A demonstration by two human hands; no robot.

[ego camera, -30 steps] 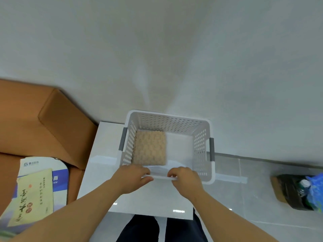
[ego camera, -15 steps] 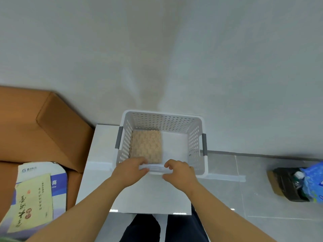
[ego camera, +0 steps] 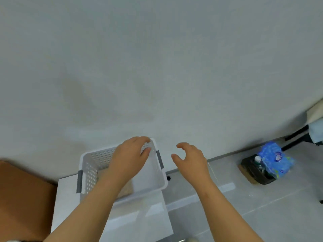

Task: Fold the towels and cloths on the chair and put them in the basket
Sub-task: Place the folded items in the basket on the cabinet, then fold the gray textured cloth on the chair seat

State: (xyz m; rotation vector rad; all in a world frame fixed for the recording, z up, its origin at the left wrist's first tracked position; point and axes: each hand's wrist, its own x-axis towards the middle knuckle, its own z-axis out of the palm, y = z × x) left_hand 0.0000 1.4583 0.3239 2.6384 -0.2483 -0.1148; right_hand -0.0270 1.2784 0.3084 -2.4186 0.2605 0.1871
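Note:
A white perforated basket (ego camera: 88, 173) with grey handles stands on a white low table (ego camera: 70, 205) by the wall. Inside it lies a folded tan cloth (ego camera: 126, 190), mostly hidden by my left forearm, beside a folded white cloth (ego camera: 148, 179). My left hand (ego camera: 130, 155) hovers above the basket, fingers loosely curled and holding nothing. To the right of the basket, my right hand (ego camera: 189, 158) is raised over the floor and also holds nothing. At the far right edge shows part of a chair (ego camera: 297, 137) with a pale cloth (ego camera: 317, 131) on it.
A brown cardboard box (ego camera: 22, 198) stands left of the table. On the grey tiled floor at the right sit a dark bag with a bottle (ego camera: 256, 169) and a blue packet (ego camera: 275, 158). A plain wall fills the upper view.
Both hands have let go of the white cloth, which now lies in the basket, and lifted away. The view has swung to the right, bringing the chair into sight.

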